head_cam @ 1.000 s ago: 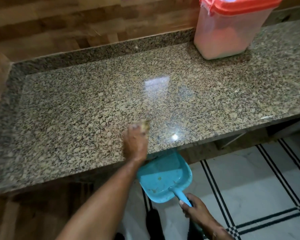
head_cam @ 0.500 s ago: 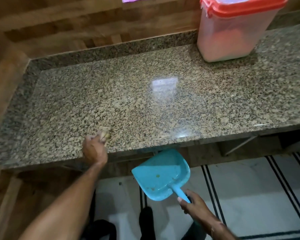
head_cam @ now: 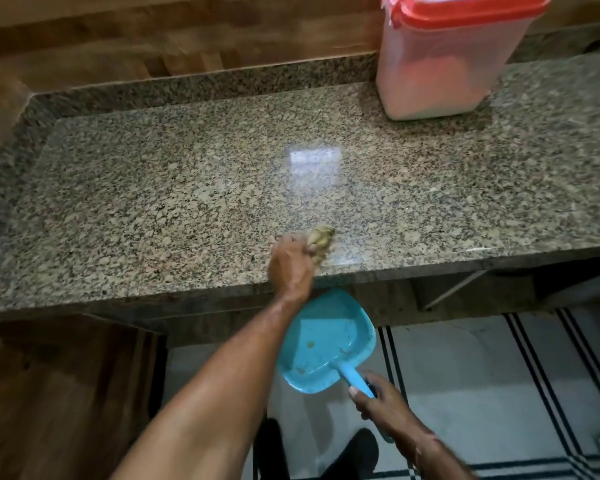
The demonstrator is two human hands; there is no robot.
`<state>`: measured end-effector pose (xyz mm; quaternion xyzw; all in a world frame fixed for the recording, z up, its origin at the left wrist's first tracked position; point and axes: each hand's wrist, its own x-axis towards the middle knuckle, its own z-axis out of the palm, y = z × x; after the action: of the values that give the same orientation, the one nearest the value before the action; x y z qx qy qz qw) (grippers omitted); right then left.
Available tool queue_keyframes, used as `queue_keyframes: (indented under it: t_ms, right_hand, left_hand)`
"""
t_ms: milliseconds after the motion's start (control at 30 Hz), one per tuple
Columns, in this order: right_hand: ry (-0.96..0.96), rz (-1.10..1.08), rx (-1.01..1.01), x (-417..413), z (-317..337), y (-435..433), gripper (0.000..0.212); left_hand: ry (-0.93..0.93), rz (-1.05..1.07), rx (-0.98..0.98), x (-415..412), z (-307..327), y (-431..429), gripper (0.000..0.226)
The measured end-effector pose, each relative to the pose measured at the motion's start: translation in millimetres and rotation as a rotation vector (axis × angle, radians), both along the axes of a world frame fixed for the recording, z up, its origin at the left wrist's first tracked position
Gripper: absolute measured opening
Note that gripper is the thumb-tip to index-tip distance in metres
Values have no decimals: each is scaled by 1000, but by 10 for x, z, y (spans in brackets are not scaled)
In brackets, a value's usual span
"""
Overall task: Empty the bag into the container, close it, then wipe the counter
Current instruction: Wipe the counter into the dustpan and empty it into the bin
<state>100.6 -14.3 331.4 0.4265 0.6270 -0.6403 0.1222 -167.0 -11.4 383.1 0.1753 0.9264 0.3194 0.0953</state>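
One cloth [head_cam: 321, 239] (crumpled) within left fingers [head_cam: 293, 243].

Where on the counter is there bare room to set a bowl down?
The counter is bare over its whole left half and across the middle, between the container and the left hand. Crowded spots: the back right, where the container stands, and the front centre, where that hand grips the cloth.

- One camera sits on the person's head and looks forward and down.
- The counter [head_cam: 187, 202] fills the top and middle of the frame, close by.
- The floor [head_cam: 465, 375] shows at the lower right, farther down.
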Motion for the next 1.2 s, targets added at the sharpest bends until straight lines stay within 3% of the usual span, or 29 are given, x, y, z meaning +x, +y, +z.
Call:
queue_keyframes:
  t_ms: [133, 300, 567, 700, 967, 1200]
  right_hand:
    - [8, -15, -21, 98, 78, 118, 14]
    - [26, -78, -48, 218, 76, 220, 15]
    - [30, -172, 13, 519, -38, 466, 13]
    - [40, -221, 14, 663, -55, 609, 13]
    - [38, -294, -9, 773, -123, 742, 10]
    - [6, -256, 6, 701, -215, 820, 12]
  left_hand:
    - [34, 264, -63, -436, 59, -487, 19]
    - [82, 303, -208, -383, 69, -508, 25]
    - [160, -168, -254, 512, 8, 774, 15]
    - [87, -87, -157, 317, 20, 841, 15]
    - [111, 116, -247, -142, -41, 195, 22]
    - [42, -185, -98, 596, -99, 1119, 17]
